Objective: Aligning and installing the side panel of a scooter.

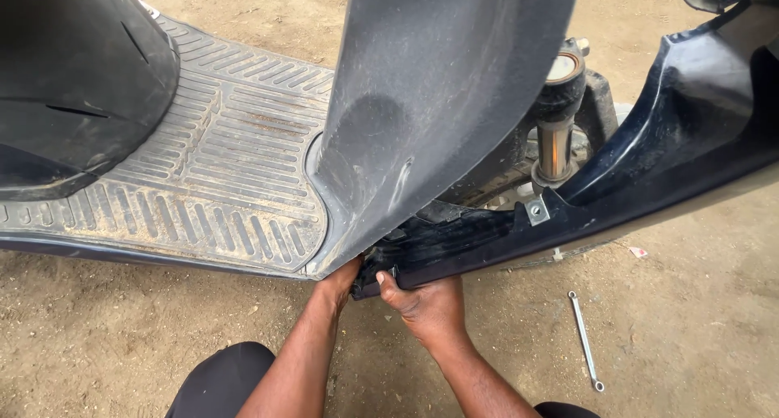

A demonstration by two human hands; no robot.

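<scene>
Both hands clamp the low edge of one dark blue side panel [568, 215]: the right hand [426, 304] has its grip closed over the lip, thumb on top, while the left hand [339, 282] reaches beneath it (fingers hidden, so its grip cannot be told). One spanner [585, 340] lies on the dirt ground [690, 329] nearby. Beyond sit one ribbed footboard [219, 166], one grey leg shield [430, 101] and one fork tube [557, 134].

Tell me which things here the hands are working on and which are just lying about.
In hand:
left hand under the grey leg shield
right hand gripping the dark blue side panel

Lying about:
spanner on the dirt ground
ribbed footboard
front fork
</scene>
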